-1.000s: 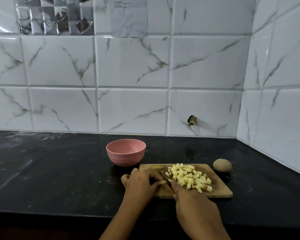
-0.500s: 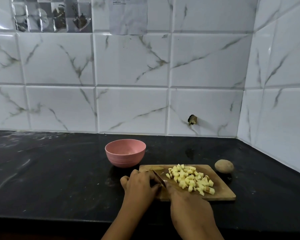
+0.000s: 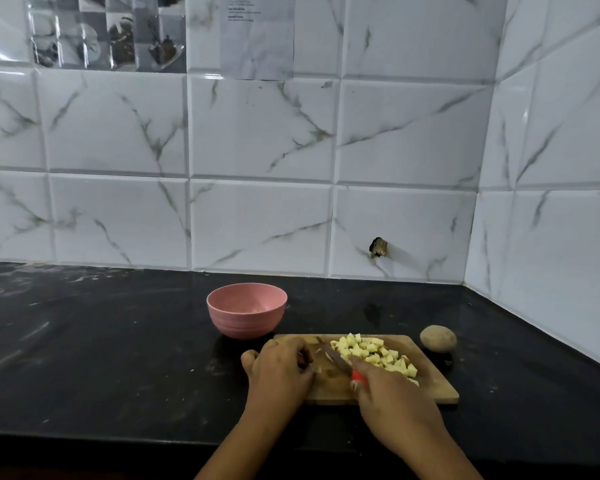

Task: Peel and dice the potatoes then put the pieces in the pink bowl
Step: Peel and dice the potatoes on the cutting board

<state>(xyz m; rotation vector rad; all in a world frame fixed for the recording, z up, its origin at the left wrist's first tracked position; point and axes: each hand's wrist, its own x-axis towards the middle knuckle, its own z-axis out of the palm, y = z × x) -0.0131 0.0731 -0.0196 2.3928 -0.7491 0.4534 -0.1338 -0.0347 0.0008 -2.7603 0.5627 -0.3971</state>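
Looking down from the head camera, I see the white marble-veined tile wall (image 3: 257, 133) filling most of the view, turning a corner on the right, with a small dark broken hole (image 3: 378, 247) low in one tile. Below it runs the black countertop (image 3: 101, 341), dusty and streaked. On it lies the wooden cutting board (image 3: 433, 386), its long side roughly parallel to the counter's front edge.

My left hand (image 3: 279, 370) rests on the board's left end, fingers curled down and drawn together over something pale; I can make out only a sliver of it at the fingertips, so I cannot tell how firmly it is pinned. My right hand (image 3: 392, 400) is wrapped closed around the red handle of a knife (image 3: 333, 356), whose blade angles up and to the left across the board, its tip close beside the left hand's knuckles.

The pink bowl (image 3: 246, 311) stands upright on the counter just behind the board's left corner, near but apart from it; I can see nothing inside beyond a faint pale mark on the inner wall. The diced potato pieces (image 3: 374, 353) sit in a loose heap on the board's middle and right, just right of the blade, partly hidden by the right hand. One whole unpeeled potato (image 3: 438, 337) lies on the counter just off the board's far right corner.
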